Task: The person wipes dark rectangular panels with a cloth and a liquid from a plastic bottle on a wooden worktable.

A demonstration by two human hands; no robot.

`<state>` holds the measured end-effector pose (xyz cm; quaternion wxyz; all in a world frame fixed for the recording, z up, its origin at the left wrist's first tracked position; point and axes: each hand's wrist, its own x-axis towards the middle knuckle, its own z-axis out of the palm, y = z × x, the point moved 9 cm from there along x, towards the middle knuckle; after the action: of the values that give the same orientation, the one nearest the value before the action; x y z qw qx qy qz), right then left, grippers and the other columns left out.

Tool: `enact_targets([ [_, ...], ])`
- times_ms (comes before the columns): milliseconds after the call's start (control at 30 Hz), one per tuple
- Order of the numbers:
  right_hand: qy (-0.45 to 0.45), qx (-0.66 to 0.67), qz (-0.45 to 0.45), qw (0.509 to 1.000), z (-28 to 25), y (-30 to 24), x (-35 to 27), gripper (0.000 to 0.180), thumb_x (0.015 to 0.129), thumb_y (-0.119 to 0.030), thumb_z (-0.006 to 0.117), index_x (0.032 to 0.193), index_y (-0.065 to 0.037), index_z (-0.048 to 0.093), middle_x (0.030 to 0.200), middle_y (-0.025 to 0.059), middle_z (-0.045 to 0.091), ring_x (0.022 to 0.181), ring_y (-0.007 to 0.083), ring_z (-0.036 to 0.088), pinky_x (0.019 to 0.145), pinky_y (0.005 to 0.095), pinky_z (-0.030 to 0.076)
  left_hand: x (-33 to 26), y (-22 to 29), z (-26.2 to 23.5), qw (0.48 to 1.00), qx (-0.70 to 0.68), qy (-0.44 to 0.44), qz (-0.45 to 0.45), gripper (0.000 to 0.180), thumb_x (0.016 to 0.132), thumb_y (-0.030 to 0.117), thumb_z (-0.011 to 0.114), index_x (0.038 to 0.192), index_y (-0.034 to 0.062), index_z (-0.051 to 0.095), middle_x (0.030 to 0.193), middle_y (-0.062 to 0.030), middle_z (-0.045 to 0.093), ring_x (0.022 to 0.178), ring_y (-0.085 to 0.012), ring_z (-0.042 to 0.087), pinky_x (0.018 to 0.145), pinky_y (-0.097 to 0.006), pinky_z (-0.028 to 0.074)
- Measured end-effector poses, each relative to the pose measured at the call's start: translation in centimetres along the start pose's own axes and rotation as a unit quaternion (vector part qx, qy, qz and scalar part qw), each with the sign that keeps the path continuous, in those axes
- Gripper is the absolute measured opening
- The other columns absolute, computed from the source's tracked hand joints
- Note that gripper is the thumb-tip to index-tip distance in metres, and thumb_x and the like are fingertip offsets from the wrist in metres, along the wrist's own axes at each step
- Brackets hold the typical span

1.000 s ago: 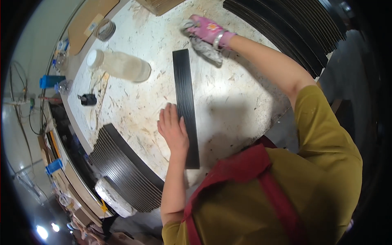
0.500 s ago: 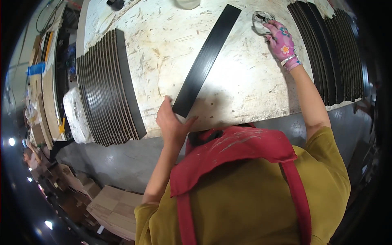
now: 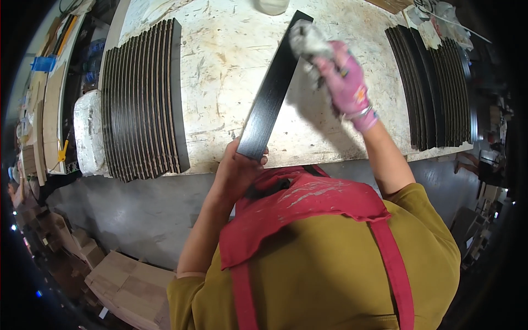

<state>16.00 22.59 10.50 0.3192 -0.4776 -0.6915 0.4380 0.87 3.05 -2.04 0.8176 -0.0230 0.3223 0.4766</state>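
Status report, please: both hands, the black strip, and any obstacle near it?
Left hand grips near end of black strip. Right hand, pink glove, presses grey rag on far end. Strip stacks both sides, clear of work.

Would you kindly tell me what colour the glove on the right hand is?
Pink, with small coloured marks; the glove shows best in the head view.
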Motion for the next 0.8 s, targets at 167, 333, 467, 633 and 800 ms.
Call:
enact_targets([
  [167, -0.3, -0.323, -0.286, 0.851, 15.6, -5.4, -7.4, 0.025, 0.078, -0.026, 0.066, 0.102, -0.019, 0.065, 0.098, 0.0058, 0.065, 0.097, 0.0246, 0.062, 0.075, 0.038, 0.052, -1.3, 0.8, -0.2, 0.676, 0.645, 0.055, 0.352, 0.036, 0.094, 0.035, 0.034, 0.11, 0.0084, 0.052, 0.096, -0.0104, 0.057, 0.082, -0.0185, 0.054, 0.068, -0.028, 0.044],
  [333, 0.027, -0.312, -0.227, 0.922, 6.5, 1.2, 5.6, 0.031, 0.086, -0.029, 0.057, 0.116, -0.021, 0.059, 0.102, 0.0137, 0.062, 0.096, 0.0298, 0.059, 0.078, 0.0384, 0.049, -1.7, -2.8, -2.3, 0.997, -0.027, 0.075, -0.018, 0.04, 0.094, 0.042, 0.041, 0.112, 0.0077, 0.051, 0.092, -0.0105, 0.055, 0.072, -0.0158, 0.05, 0.058, -0.023, 0.04],
  [467, 0.148, -0.356, -0.109, 0.916, -2.9, 8.9, 14.4, 0.019, 0.084, -0.022, 0.058, 0.098, -0.009, 0.061, 0.092, 0.0142, 0.061, 0.083, 0.027, 0.062, 0.073, 0.0393, 0.051, -0.8, -2.0, -0.5, 0.999, -0.018, 0.041, -0.027, 0.046, 0.096, 0.043, 0.037, 0.122, 0.0066, 0.045, 0.102, -0.0156, 0.057, 0.07, -0.0157, 0.049, 0.058, -0.023, 0.04],
  [633, -0.246, -0.294, -0.234, 0.894, 12.3, -5.1, -2.6, 0.018, 0.074, -0.009, 0.062, 0.091, -0.004, 0.059, 0.084, 0.0141, 0.063, 0.081, 0.0289, 0.061, 0.075, 0.041, 0.049, -1.1, 0.2, 0.7, 1.0, -0.01, 0.005, 0.022, 0.044, 0.101, 0.034, 0.023, 0.133, 0.0063, 0.035, 0.12, -0.0193, 0.055, 0.072, -0.0157, 0.048, 0.061, -0.023, 0.04],
  [800, -0.051, -0.242, -0.311, 0.918, 8.1, -2.6, 0.4, 0.03, 0.072, -0.003, 0.056, 0.102, -0.007, 0.059, 0.097, 0.0142, 0.059, 0.09, 0.0302, 0.056, 0.079, 0.0406, 0.046, -1.9, -0.7, -1.3, 0.998, 0.04, 0.049, -0.006, 0.048, 0.099, 0.036, 0.026, 0.136, 0.0058, 0.035, 0.125, -0.0173, 0.054, 0.091, -0.016, 0.055, 0.07, -0.025, 0.042],
])
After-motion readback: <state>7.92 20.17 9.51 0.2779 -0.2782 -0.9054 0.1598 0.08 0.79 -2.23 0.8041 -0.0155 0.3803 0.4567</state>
